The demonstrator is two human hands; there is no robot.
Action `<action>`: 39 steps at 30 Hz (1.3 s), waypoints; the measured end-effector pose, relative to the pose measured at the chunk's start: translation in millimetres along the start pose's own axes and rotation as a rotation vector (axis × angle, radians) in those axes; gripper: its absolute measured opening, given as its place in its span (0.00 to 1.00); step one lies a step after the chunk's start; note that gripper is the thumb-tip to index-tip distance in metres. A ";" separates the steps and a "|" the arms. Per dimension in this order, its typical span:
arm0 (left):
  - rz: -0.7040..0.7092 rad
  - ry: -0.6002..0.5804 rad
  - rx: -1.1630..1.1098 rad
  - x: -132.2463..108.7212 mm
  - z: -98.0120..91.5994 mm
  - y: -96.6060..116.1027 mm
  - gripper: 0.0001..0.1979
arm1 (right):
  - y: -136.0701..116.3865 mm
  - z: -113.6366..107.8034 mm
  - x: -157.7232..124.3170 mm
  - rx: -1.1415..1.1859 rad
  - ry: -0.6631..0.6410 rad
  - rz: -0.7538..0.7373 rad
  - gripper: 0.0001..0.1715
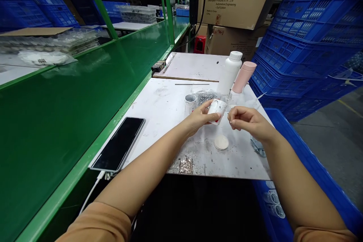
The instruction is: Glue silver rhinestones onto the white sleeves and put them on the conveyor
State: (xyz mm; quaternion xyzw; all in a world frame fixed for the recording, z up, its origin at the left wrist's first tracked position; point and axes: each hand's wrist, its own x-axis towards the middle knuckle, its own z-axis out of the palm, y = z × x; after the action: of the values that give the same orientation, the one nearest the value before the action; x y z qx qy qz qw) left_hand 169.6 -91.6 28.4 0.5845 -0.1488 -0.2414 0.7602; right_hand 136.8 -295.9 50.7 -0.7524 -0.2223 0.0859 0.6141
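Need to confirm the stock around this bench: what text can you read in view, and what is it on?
Upper carton: "Pocher"
Upper carton: "HORNBY", "HERSDEN"
Upper carton: "Purchase Order No: PO10014175"
Upper carton: "Hornby Part No: HK118F"
Upper carton: "Automotive Engineering", "Gulf Edition"
Upper carton: "Made in China"
White cup in the left hand: red print, too blurred to read.

A tilted, red-marked white cylindrical container [217, 111] sits gripped in the left hand [197, 118].
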 end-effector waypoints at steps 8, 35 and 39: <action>0.092 -0.113 -0.066 1.4 1.9 -10.2 0.39 | 6.3 15.4 8.8 0.437 0.337 0.098 0.08; 0.244 -0.175 -0.088 -7.1 8.8 -0.6 0.34 | 9.4 25.1 3.4 0.157 0.363 -0.141 0.07; 0.256 -0.188 -0.081 -7.8 8.1 0.4 0.33 | 9.3 24.7 2.5 0.151 0.345 -0.161 0.06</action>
State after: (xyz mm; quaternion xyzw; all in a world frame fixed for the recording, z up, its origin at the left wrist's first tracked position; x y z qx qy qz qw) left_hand 159.0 -93.9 31.5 0.5044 -0.2827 -0.2019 0.7905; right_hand 131.3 -274.2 36.4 -0.6878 -0.1662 -0.0770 0.7024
